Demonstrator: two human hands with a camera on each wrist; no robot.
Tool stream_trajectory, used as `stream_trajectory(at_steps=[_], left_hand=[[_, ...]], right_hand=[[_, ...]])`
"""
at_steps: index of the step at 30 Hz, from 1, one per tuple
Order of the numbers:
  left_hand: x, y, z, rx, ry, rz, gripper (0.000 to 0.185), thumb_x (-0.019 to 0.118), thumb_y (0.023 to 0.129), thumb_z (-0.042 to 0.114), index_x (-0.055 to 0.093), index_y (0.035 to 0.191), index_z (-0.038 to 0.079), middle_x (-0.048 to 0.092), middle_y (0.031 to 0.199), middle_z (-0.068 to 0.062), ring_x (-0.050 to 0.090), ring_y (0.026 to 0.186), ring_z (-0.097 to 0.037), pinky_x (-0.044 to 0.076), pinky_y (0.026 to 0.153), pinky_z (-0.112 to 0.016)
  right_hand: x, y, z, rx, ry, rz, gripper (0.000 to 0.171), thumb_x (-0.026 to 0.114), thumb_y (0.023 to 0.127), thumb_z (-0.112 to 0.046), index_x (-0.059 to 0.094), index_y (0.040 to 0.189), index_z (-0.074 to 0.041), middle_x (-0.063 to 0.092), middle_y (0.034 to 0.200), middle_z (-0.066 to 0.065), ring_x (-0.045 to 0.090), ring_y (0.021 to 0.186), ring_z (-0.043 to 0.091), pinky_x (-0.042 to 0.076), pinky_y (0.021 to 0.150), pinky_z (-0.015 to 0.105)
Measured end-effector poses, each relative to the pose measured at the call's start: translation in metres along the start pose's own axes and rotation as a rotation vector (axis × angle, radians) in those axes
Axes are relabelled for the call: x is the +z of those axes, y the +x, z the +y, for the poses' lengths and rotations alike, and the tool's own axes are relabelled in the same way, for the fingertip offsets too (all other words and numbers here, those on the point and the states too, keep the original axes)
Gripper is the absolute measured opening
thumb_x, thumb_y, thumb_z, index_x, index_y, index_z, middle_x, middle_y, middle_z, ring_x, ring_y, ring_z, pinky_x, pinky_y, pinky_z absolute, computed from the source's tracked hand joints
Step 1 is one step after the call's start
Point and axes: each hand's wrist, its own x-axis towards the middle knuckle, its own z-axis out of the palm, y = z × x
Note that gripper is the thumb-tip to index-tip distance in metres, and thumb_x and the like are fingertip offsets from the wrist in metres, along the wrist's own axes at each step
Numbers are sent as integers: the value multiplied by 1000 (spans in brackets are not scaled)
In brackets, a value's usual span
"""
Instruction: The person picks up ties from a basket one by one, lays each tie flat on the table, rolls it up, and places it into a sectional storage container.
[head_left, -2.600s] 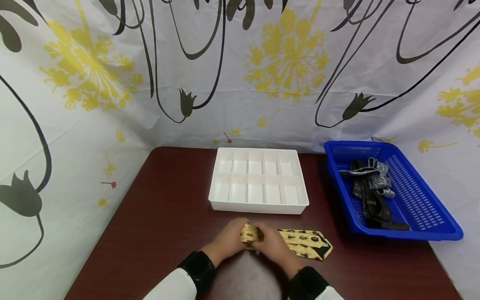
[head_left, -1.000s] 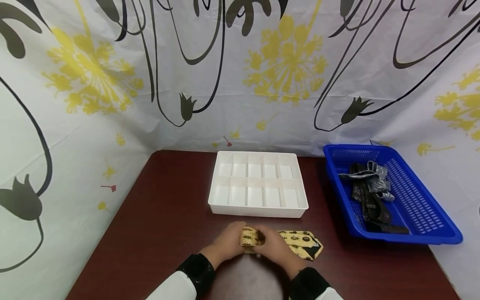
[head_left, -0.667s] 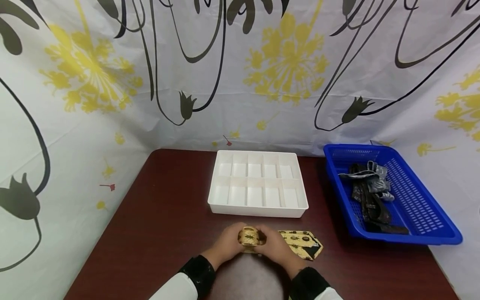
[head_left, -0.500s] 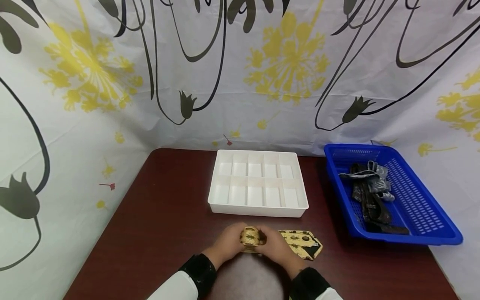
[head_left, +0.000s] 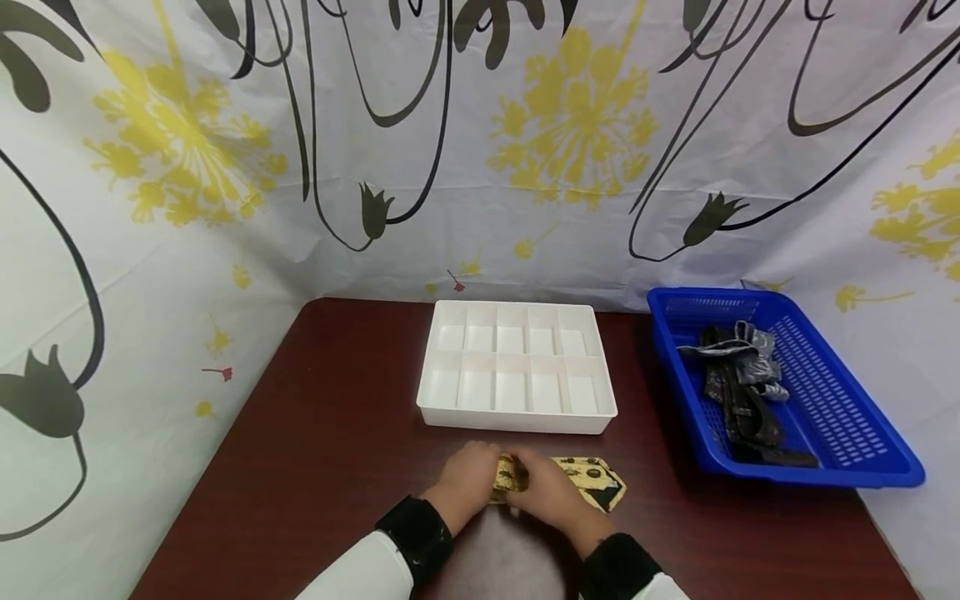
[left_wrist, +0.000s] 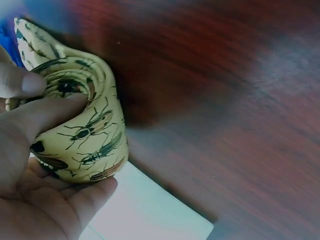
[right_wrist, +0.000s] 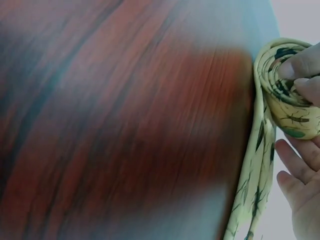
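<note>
Shorter loose tail on yellow tie (head_left: 592,477), both hands' grip curled round its roll; wrist views show coils, head view hides them

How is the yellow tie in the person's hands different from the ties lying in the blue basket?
The yellow tie is pale yellow with dark insect prints; the basket ties are dark and grey. The yellow tie is mostly wound into a tight roll, gripped by the left hand and right hand on the table; the basket ties lie loose and tangled in the blue basket, untouched. Both are neckties.
</note>
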Motion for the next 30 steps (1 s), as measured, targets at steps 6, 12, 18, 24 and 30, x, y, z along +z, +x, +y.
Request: stream_trajectory(at_steps=[6,12,18,24,30], left_hand=[[5,2,-10,53,-99,-17,31,79,74,18,61,98,9,61,92,-3,58,91,-20,51,79,-32],[19,-1,-32,156,-413,66,44,84,70,33,60,102,15,59,92,5,55,91,-14,47,81,-31],[24,-7,-39,158,-464,106,43,82,73,21,62,110,10,62,103,0,56,97,-16,47,86,-33],[19,-4,-28,99,-288,116,29,78,74,10,65,99,11,64,92,1,59,90,-16,48,79,-31],[9,-1,-10,14,-113,77,28,77,73,5,63,97,10,64,92,-4,61,91,-20,52,73,-34]], right_hand=[[0,1,6,-7,-30,-6,55,78,70,-15,61,121,-6,63,102,-2,56,87,13,47,75,31],[0,2,8,-11,-58,-3,51,80,70,-23,63,115,-10,64,105,-1,59,92,14,48,79,33],[-1,2,6,-1,-88,-7,46,79,69,-21,63,111,-12,62,100,-5,56,87,11,47,74,31],[-1,1,7,6,-47,8,50,75,71,-13,64,120,-10,66,108,2,59,95,16,48,80,34],[0,0,11,32,17,9,55,73,72,-3,61,126,-1,65,120,13,58,111,26,47,91,43]])
